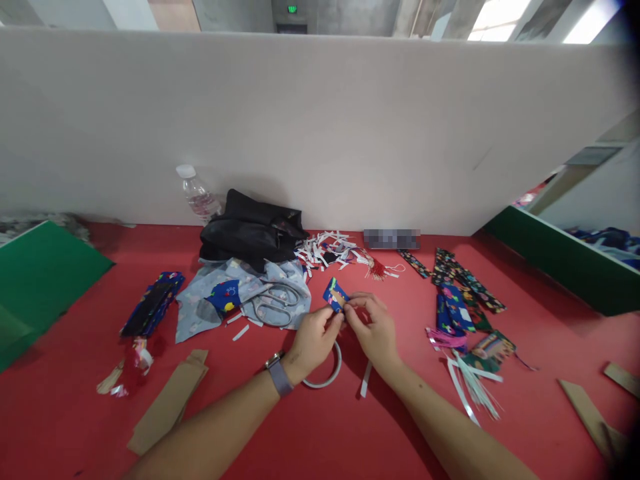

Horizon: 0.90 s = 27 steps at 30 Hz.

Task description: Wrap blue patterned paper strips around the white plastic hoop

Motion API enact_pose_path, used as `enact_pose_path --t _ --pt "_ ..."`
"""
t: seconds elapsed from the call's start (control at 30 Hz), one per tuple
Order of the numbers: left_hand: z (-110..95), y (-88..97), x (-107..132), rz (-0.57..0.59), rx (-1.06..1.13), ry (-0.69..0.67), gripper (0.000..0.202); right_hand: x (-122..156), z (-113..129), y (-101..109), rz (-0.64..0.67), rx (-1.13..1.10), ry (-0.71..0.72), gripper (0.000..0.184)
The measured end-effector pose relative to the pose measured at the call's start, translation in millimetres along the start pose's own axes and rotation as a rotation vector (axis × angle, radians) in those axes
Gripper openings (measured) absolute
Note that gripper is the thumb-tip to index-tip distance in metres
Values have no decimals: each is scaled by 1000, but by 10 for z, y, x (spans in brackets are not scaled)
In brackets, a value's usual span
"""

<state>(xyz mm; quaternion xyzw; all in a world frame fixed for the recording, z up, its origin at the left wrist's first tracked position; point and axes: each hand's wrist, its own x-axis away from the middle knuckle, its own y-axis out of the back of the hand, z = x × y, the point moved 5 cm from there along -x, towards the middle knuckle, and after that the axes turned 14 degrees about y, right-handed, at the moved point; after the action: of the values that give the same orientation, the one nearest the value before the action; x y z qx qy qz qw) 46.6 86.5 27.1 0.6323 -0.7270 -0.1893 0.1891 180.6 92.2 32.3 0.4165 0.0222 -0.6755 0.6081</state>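
Between my two hands is a small piece of blue patterned fabric (332, 288) with a tan cardboard strip (339, 298) lying on it. My left hand (314, 339) pinches its lower left side. At its right edge, the fingers of my right hand (373, 327) are closed on it too. Below my hands a roll of white tape (323, 385) lies flat, partly hidden by my left wrist. A loose white strip (366, 380) rests under my right forearm. Grey-handled scissors (274, 313) lie on light blue fabric (193, 313) to the left.
A black bag (245, 233) and a plastic bottle (199, 197) stand by the white partition (320, 133). Paper scraps (327, 250) are heaped beside the bag. Patterned fabric strips (457, 307) and tassels (477, 387) lie right. Cardboard pieces (170, 400) and a fabric bundle (153, 303) lie left.
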Motion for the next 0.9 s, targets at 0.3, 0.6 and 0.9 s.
enact_pose_path --t 0.3,0.6,0.9 --pt "64 -36 -15 10 16 19 26 -4 3 6 4 4 12 12" --pt "-23 9 3 11 43 -5 24 2 5 11 -1 -5 6 13" --pt "-14 -5 10 15 47 -7 23 2 -18 5 3 -18 -6 13"
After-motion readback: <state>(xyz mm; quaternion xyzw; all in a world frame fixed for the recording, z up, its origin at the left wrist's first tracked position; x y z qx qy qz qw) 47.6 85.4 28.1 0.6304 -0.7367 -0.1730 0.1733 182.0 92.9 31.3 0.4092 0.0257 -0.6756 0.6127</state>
